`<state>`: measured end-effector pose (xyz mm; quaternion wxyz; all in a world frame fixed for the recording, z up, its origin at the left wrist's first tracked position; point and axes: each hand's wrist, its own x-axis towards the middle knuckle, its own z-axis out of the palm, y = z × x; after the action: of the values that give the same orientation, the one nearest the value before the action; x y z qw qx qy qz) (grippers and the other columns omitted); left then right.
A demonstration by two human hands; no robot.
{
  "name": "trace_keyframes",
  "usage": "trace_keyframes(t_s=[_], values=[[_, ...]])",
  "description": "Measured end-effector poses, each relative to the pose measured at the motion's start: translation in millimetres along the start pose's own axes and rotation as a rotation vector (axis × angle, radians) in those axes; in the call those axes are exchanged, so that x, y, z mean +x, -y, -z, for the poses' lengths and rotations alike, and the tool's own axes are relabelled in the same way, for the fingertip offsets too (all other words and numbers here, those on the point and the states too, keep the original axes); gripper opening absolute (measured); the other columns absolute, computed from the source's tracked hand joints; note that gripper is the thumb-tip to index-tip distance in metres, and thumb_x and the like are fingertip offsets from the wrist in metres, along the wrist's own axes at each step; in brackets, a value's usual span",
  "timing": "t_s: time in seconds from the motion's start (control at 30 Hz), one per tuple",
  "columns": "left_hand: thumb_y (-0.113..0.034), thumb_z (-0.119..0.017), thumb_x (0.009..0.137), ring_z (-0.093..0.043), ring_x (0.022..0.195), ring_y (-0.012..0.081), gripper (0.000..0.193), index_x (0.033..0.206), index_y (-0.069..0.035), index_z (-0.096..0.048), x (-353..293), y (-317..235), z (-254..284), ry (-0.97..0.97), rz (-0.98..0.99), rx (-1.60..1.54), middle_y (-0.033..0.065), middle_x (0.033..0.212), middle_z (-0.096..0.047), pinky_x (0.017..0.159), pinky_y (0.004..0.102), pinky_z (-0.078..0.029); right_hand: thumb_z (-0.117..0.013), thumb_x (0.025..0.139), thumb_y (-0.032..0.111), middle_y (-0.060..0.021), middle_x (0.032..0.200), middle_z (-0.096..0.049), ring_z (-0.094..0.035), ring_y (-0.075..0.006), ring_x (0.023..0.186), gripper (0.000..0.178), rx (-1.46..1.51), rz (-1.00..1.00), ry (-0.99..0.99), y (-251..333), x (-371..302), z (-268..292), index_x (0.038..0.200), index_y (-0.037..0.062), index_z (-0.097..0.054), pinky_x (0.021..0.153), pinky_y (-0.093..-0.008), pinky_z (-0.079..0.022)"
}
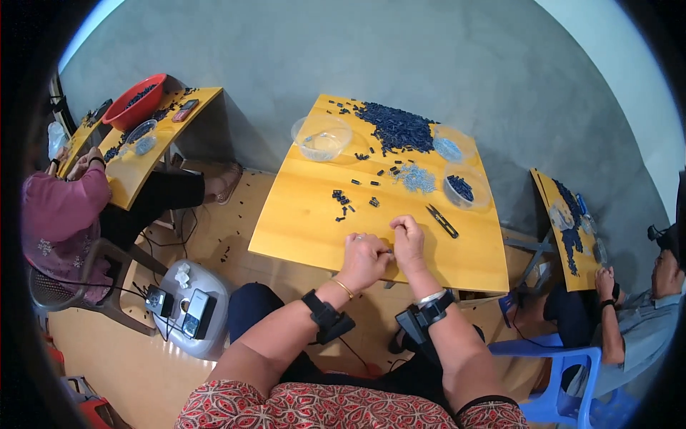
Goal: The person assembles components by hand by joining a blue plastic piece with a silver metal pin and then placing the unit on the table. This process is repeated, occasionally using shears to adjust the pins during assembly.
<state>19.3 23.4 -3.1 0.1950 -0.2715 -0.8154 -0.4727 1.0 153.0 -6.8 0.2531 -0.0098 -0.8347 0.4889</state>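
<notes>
Close together at the near edge of the yellow table (300, 227), my two hands are both closed. My left hand (364, 260) pinches a small dark piece (389, 252), mostly covered by the fingers. Curled fingers of my right hand (409, 245) are beside it; anything in them is hidden. Black thread snips (443, 222) lie just beyond my right hand. Several small black tube-like pieces (340, 196) are scattered ahead of my left hand. Farther back are a loose heap of thin pale pieces (415, 178) and a large pile of black pieces (394, 126).
A clear bowl (321, 140) stands at the table's far left. On the right are a bowl of pale pieces (449, 149) and one of black pieces (461, 189). People work at side tables left and right. A grey stool (214, 293) carrying devices and a blue chair (572, 357) flank me.
</notes>
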Motion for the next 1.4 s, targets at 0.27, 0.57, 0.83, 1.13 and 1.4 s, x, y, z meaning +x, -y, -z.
trace_keyframes(t_s=[0.27, 0.57, 0.83, 1.13, 1.4], values=[[-0.010, -0.061, 0.078, -0.047, 0.057, 0.0080, 0.012, 0.068, -0.005, -0.058, -5, -26, 46, -0.031, 0.710, -1.112, 0.0008, 0.062, -0.055, 0.057, 0.0219, -0.039, -0.055, 0.076, 0.003, -0.0117, 0.075, -0.053, -0.055, -0.0230, 0.068, 0.023, -0.013, 0.291, 0.143, 89, -61, 36, 0.098, 0.0008, -0.047, 0.064, -0.0313, -0.045], [-0.016, -0.056, 0.083, -0.047, 0.061, 0.0098, 0.016, 0.073, -0.004, -0.058, -15, -67, 60, 0.124, 0.785, -1.294, 0.0009, 0.068, -0.054, 0.061, 0.0246, -0.040, -0.052, 0.079, 0.004, -0.0138, 0.074, -0.052, -0.054, -0.0278, 0.066, 0.010, -0.088, 0.458, 0.034, 102, -64, 50, 0.088, 0.0020, -0.049, 0.058, -0.0347, -0.044], [-0.016, -0.059, 0.082, -0.050, 0.062, 0.0096, 0.014, 0.074, -0.004, -0.059, -21, -69, 75, 0.180, 0.754, -1.197, 0.0012, 0.068, -0.055, 0.061, 0.0238, -0.044, -0.050, 0.081, 0.002, -0.0091, 0.075, -0.055, -0.053, -0.0161, 0.064, 0.009, 0.093, 0.236, 0.173, 102, -70, 63, 0.090, 0.0006, -0.050, 0.058, -0.0265, -0.043], [-0.014, -0.062, 0.079, -0.051, 0.058, 0.0089, 0.013, 0.072, -0.003, -0.059, -17, -65, 82, 0.066, 0.653, -1.172, 0.0019, 0.065, -0.057, 0.056, 0.0224, -0.043, -0.050, 0.084, 0.004, -0.0022, 0.077, -0.054, -0.050, -0.0076, 0.068, 0.010, 0.316, 0.106, 0.237, 115, -62, 66, 0.093, -0.0001, -0.051, 0.062, -0.0196, -0.042], [-0.012, -0.060, 0.080, -0.051, 0.059, 0.0083, 0.011, 0.076, -0.002, -0.061, -11, -54, 69, 0.170, 0.672, -1.086, 0.0007, 0.063, -0.056, 0.054, 0.0208, -0.042, -0.056, 0.077, 0.003, -0.0107, 0.073, -0.057, -0.057, -0.0201, 0.066, 0.013, 0.045, 0.193, 0.240, 110, -57, 59, 0.089, 0.0004, -0.052, 0.062, -0.0280, -0.046]])
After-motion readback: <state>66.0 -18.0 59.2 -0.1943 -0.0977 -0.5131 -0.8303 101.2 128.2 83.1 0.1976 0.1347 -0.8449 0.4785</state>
